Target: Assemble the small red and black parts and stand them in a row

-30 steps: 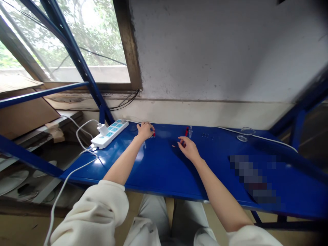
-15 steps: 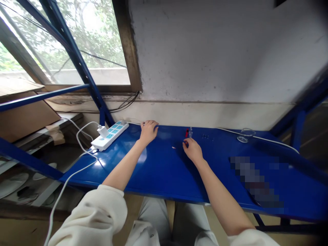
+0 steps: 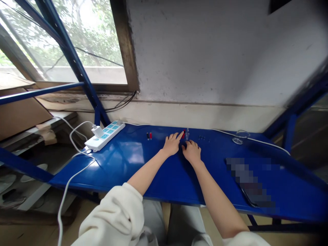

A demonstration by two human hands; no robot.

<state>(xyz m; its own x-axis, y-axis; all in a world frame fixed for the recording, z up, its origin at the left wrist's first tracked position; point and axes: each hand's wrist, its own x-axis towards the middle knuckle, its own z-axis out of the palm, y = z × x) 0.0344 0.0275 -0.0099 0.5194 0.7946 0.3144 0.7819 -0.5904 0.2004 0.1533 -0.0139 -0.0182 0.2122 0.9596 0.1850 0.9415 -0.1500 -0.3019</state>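
Both my hands rest near the middle back of a blue metal bench [image 3: 143, 171]. My left hand [image 3: 172, 143] lies flat with its fingers stretched out, the tips close to a small red part [image 3: 183, 133] and a small clear part [image 3: 187, 133]. My right hand [image 3: 192, 151] sits right beside it with the fingers curled down onto the bench; what is under them is hidden. A tiny black piece and a tiny red piece [image 3: 149, 136] stand together to the left, apart from both hands.
A white power strip [image 3: 105, 135] with a charger and white cable lies at the back left. Small dark bits [image 3: 202, 137] and a clear glass dish [image 3: 237, 139] sit at the back right, with a thin white wire along the wall. A blurred patch covers the right side.
My left hand left the spot near the power strip and moved right, next to my right hand. The black and red pieces it covered now stand in the open.
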